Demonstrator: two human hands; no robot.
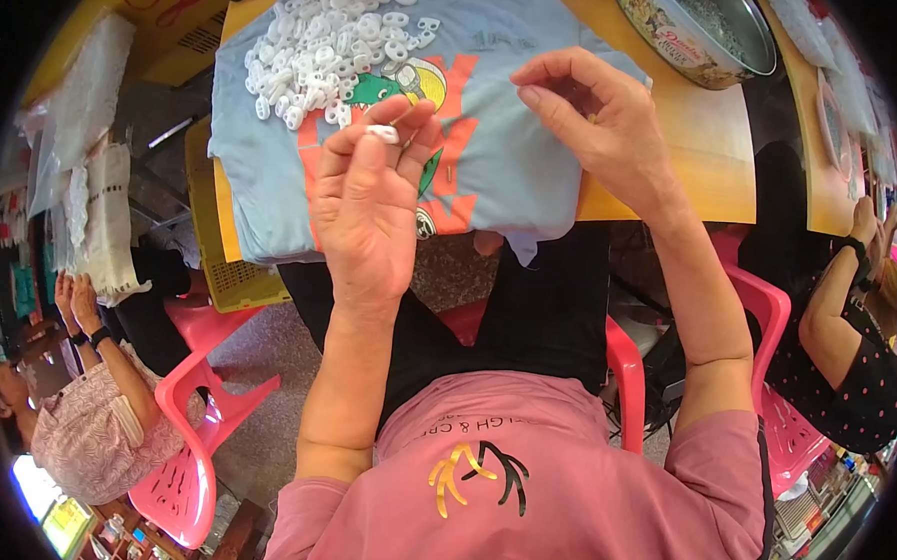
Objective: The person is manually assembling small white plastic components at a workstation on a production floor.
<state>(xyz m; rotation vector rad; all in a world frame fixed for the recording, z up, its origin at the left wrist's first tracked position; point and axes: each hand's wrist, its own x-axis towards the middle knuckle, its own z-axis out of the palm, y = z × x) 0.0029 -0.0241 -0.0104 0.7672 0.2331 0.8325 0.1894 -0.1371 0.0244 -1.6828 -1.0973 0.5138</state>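
Note:
My left hand (367, 191) is raised over the table edge, its fingertips pinching a small white plastic piece (383, 133). My right hand (596, 116) hovers to the right with the fingers curled and thumb meeting the forefinger; whether anything small is held there I cannot tell. Beyond the left hand lies a heap of several white plastic ring-like pieces (324, 44) on a light blue printed T-shirt (515, 143) spread over the wooden table (704, 161).
A round decorated metal tin (695, 31) stands at the far right of the table. A yellow plastic crate (224, 260) sits under the table's left side. Pink plastic chairs (197, 419) flank me; one person sits at left, another at right (847, 327).

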